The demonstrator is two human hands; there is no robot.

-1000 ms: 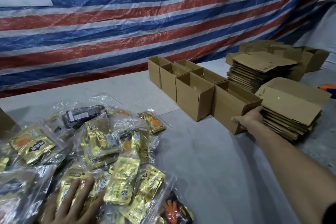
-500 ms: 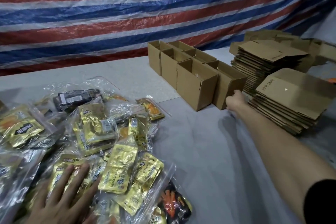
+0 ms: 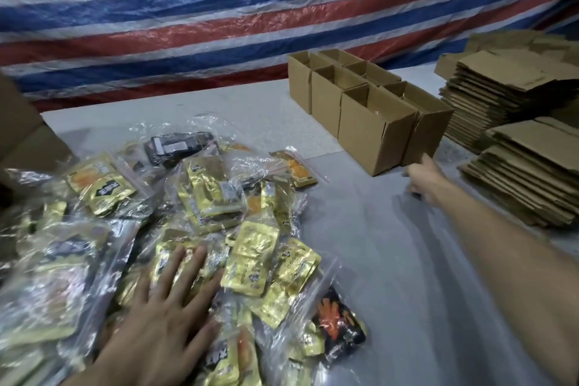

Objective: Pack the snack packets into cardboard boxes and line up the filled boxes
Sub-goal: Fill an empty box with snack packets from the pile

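Note:
A heap of snack packets [image 3: 200,197], mostly gold foil in clear bags, covers the left half of the grey table [image 3: 391,260]. My left hand [image 3: 163,316] lies flat on the heap with its fingers spread. Several open-topped cardboard boxes [image 3: 360,110] stand in two rows at the back right. My right hand [image 3: 421,180] reaches to the bottom front corner of the nearest right-hand box [image 3: 429,131]. Its thumb touches that box's front face and its fingers hang loosely curled below, holding nothing.
Two stacks of flattened cartons [image 3: 501,94] [image 3: 532,172] stand right of the boxes, close to my right forearm. Part of a large cardboard box [image 3: 22,135] shows at the left edge. A red, white and blue striped tarp [image 3: 219,25] hangs behind the table.
My right hand slid the nearest box left and back until it stood against the other boxes, then slipped down to its bottom corner. My left hand crept forward over the packets.

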